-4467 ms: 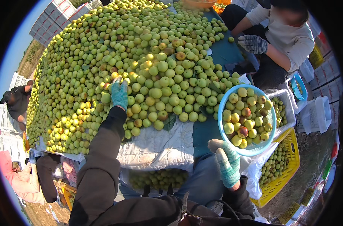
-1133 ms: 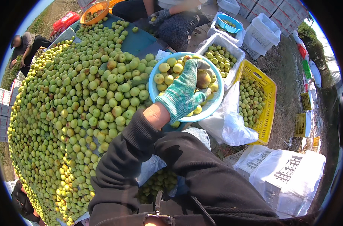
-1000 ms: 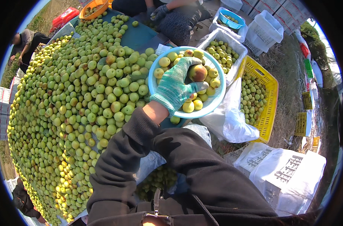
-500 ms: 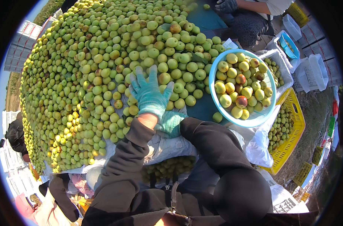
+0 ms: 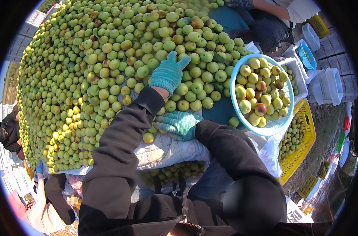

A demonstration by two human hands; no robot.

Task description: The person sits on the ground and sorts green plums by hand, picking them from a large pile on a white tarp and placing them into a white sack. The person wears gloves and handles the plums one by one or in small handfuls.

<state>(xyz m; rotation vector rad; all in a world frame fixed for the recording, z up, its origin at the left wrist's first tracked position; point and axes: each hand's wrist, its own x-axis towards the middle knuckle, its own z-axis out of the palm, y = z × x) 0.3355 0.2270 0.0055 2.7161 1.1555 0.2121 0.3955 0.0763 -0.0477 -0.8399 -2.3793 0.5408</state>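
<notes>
A broad heap of small round yellow-green fruits (image 5: pixel 108 82), some blushed brown, spreads before me. On its near slope lies my left hand (image 5: pixel 169 74) in a teal knit glove. Its thumb and forefinger are stretched apart over the fruits; the other fingers are partly hidden. Closer to me, my right hand (image 5: pixel 181 125), gloved alike, rests palm down at the heap's near edge. Its fingers extend to the left, just above the whitish quilted cloth (image 5: pixel 171 149). Both hands look open, and I see no fruit held in either one.
At right, a light-blue basket (image 5: pixel 233 92) holds several fruits, some reddish brown. Beyond it stand a yellow crate (image 5: pixel 305 145) and a white-lined crate (image 5: pixel 299 80). A co-worker's gloved hand (image 5: pixel 242 3) shows at the top; other people are at the left edge.
My left hand has shifted right and farther up the heap, its fingers less spread. My right hand has come out from under the left wrist, fingers now visible. The view has shifted slightly.
</notes>
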